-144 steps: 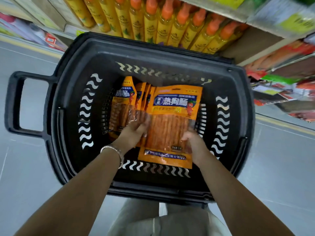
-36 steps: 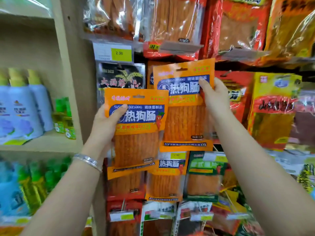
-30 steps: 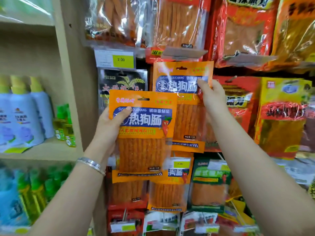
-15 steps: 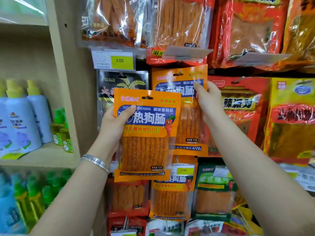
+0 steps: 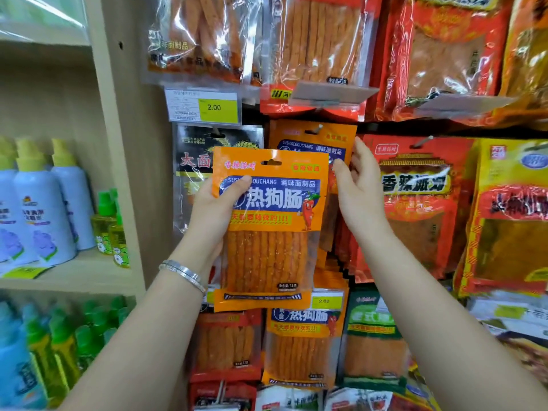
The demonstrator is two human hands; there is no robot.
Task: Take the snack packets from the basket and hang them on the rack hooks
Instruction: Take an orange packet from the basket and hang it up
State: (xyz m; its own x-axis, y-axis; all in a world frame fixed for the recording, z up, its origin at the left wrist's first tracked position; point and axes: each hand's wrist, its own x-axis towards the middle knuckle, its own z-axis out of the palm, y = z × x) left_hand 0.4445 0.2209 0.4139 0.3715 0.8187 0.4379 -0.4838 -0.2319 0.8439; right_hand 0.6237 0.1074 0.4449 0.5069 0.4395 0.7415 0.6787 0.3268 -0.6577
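Note:
My left hand [image 5: 212,216] grips an orange snack packet [image 5: 268,229] by its upper left part, thumb across the blue label, and holds it upright in front of the rack. Just behind it a second orange packet [image 5: 314,137] of the same kind hangs from a metal rack hook [image 5: 318,129] that passes through its top hole. My right hand [image 5: 360,197] is at that hung packet's right edge, fingers nearly straight and pointing up, thumb tip touching the packet. The basket is out of view.
Rows of hanging snack packets fill the rack: a black packet [image 5: 192,161] to the left, red packets [image 5: 415,203] to the right, more orange packets [image 5: 299,345] below. A price tag [image 5: 204,106] hangs above. A wooden shelf [image 5: 74,274] with spray bottles [image 5: 41,209] stands left.
The packet in my right hand has gone onto the hook and my right fingers have loosened from it. My left hand has brought its packet up and to the right, in front of the hung one.

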